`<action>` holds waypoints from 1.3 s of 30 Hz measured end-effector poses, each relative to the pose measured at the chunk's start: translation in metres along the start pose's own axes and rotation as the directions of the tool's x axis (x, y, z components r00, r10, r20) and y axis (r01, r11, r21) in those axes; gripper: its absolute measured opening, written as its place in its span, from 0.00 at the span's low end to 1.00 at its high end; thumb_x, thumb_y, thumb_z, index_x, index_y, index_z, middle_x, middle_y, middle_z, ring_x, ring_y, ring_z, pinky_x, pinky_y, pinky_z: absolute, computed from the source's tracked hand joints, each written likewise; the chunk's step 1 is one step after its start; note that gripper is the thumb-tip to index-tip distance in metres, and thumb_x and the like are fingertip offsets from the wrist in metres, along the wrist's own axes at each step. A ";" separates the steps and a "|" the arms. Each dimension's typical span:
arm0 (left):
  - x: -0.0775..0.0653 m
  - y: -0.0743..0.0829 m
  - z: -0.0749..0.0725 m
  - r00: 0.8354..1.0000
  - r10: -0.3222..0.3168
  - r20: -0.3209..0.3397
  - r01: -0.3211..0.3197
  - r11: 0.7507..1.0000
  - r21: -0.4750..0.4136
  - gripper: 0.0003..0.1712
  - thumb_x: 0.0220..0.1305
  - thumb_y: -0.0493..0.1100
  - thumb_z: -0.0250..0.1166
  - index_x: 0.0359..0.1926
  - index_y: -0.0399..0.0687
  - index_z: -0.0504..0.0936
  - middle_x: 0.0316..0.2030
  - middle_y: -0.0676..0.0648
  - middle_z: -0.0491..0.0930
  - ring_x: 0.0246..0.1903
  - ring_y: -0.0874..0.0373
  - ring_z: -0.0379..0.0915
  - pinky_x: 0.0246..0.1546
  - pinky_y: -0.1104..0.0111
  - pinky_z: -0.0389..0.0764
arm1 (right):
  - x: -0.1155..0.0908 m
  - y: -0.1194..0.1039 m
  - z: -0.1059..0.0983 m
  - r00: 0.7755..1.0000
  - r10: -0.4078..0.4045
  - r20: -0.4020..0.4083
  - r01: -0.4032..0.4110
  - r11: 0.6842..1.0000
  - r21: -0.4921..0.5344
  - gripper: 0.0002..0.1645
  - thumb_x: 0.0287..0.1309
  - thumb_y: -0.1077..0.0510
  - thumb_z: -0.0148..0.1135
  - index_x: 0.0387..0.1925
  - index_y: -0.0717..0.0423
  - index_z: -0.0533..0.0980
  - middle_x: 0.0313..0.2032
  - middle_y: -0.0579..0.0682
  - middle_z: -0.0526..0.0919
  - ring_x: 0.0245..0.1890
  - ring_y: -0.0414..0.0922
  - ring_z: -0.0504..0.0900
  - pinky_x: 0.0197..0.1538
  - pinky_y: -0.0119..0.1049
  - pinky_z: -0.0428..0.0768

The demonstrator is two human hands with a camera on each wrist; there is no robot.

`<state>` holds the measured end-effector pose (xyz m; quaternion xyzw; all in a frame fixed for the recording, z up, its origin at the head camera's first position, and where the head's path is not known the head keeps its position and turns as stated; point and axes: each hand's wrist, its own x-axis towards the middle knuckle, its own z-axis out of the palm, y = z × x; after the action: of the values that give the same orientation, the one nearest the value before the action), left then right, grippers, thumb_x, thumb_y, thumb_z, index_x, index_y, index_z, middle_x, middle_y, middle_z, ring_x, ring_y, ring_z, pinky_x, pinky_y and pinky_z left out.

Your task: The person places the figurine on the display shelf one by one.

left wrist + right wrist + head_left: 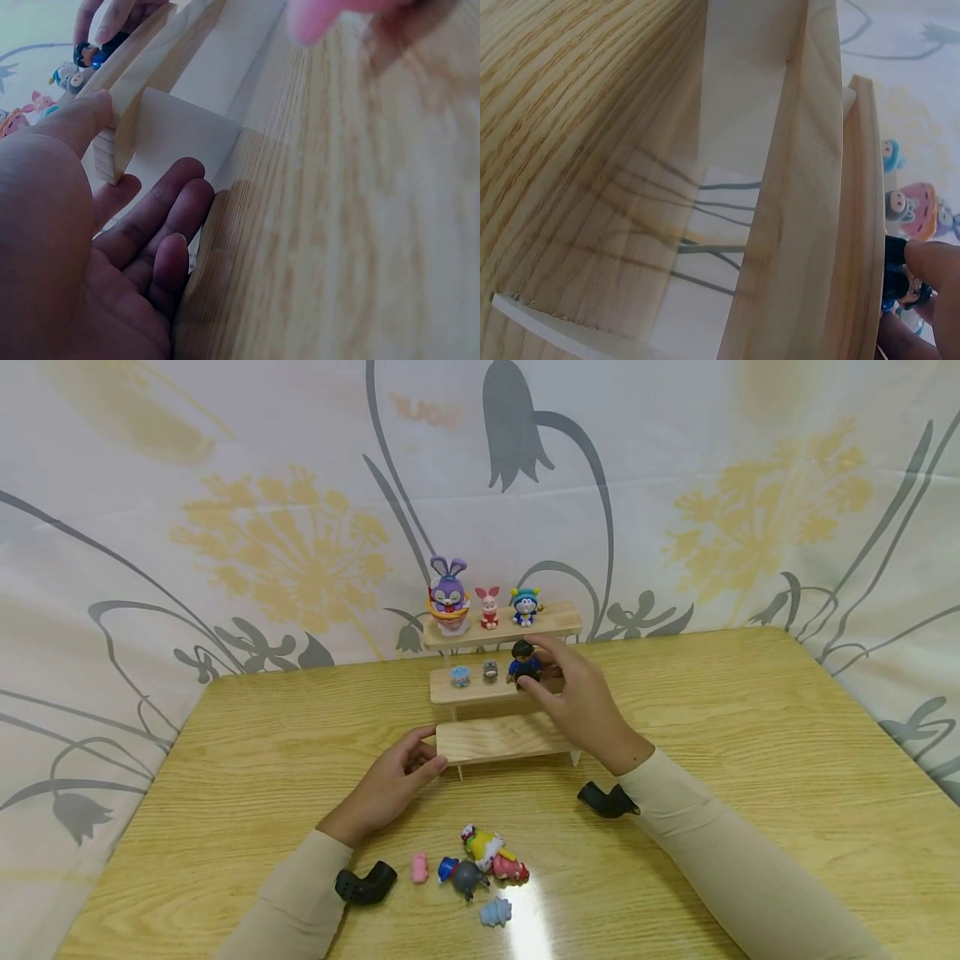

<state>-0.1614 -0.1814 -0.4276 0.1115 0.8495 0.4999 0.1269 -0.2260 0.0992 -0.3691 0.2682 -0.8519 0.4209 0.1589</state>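
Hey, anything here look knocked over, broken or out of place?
Nothing looks visibly spilled or broken. On the wood-grain tabletop, the grey toy figure with a blue hat and the yellow-and-white toy figure lie tipped over in a jumble, while the purple rabbit figure sits upright on the pale three-tier wooden stand.

Table (750,735): light wood-grain top, yellowish, with grain running mostly crosswise and rounded far corners. A pale covering (675,410) stood behind it and along both sides, printed with grey bell-shaped flowers (516,431), curling stems and yellow flower heads (300,543). A faint orange mark (427,412) near the top was possibly lettering, too blurred to read. A white glare (529,914) lay on the tabletop's near part.
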 end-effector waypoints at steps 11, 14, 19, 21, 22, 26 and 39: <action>-0.001 0.001 0.000 1.000 0.003 -0.001 -0.003 1.000 -0.004 0.36 0.75 0.55 0.57 0.76 0.47 0.59 0.51 0.43 0.80 0.46 0.56 0.77 0.48 0.62 0.75 | -0.001 -0.003 -0.002 0.999 0.029 0.033 -0.029 1.000 0.003 0.36 0.66 0.55 0.65 0.72 0.52 0.64 0.53 0.59 0.82 0.46 0.50 0.85 0.49 0.45 0.84; -0.001 0.001 0.000 1.000 0.006 -0.002 -0.006 1.000 -0.006 0.36 0.75 0.55 0.57 0.76 0.47 0.59 0.51 0.43 0.80 0.45 0.56 0.77 0.47 0.62 0.75 | -0.001 -0.005 -0.003 0.998 0.046 0.031 -0.047 0.998 0.038 0.36 0.67 0.55 0.64 0.72 0.51 0.63 0.57 0.58 0.78 0.51 0.51 0.82 0.53 0.48 0.82; -0.001 0.001 0.000 1.000 0.011 -0.002 -0.011 1.000 -0.003 0.35 0.75 0.55 0.57 0.75 0.48 0.60 0.51 0.43 0.80 0.45 0.57 0.76 0.47 0.62 0.74 | -0.008 -0.011 -0.003 0.997 0.007 -0.075 -0.002 0.998 0.068 0.31 0.67 0.57 0.63 0.69 0.55 0.67 0.61 0.60 0.73 0.59 0.53 0.72 0.59 0.51 0.73; -0.001 0.000 0.000 1.000 0.012 -0.002 -0.012 1.000 -0.003 0.35 0.75 0.55 0.57 0.75 0.47 0.60 0.51 0.43 0.80 0.44 0.57 0.76 0.47 0.62 0.74 | -0.012 -0.015 -0.001 0.992 -0.041 -0.118 0.048 0.997 0.055 0.28 0.67 0.59 0.63 0.66 0.59 0.69 0.60 0.60 0.74 0.59 0.53 0.71 0.58 0.51 0.72; 0.000 0.000 0.000 1.000 0.013 -0.001 -0.013 1.000 -0.003 0.35 0.75 0.55 0.57 0.75 0.47 0.60 0.51 0.43 0.80 0.44 0.57 0.76 0.47 0.62 0.74 | -0.015 -0.016 0.000 0.989 -0.067 -0.130 0.074 0.996 0.051 0.27 0.66 0.61 0.64 0.65 0.60 0.70 0.59 0.60 0.75 0.58 0.54 0.72 0.57 0.51 0.72; 0.000 -0.001 -0.001 1.000 0.018 -0.001 -0.018 1.000 -0.004 0.36 0.75 0.55 0.57 0.75 0.46 0.59 0.51 0.43 0.80 0.44 0.57 0.76 0.47 0.62 0.74 | -0.024 -0.026 0.005 0.983 -0.138 -0.119 0.146 0.988 0.058 0.24 0.64 0.64 0.64 0.60 0.63 0.73 0.57 0.58 0.77 0.53 0.53 0.74 0.53 0.51 0.74; 0.001 -0.002 0.000 1.000 0.022 -0.006 -0.022 1.000 -0.019 0.35 0.74 0.55 0.58 0.75 0.46 0.61 0.50 0.43 0.81 0.43 0.57 0.76 0.46 0.62 0.74 | -0.049 -0.045 0.022 0.980 -0.130 0.150 0.125 0.991 0.042 0.16 0.67 0.58 0.63 0.55 0.55 0.78 0.55 0.50 0.78 0.56 0.46 0.76 0.50 0.44 0.81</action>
<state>-0.1629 -0.1824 -0.4295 0.1180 0.8439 0.5094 0.1200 -0.1608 0.0747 -0.3779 0.3560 -0.8358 0.4018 0.1154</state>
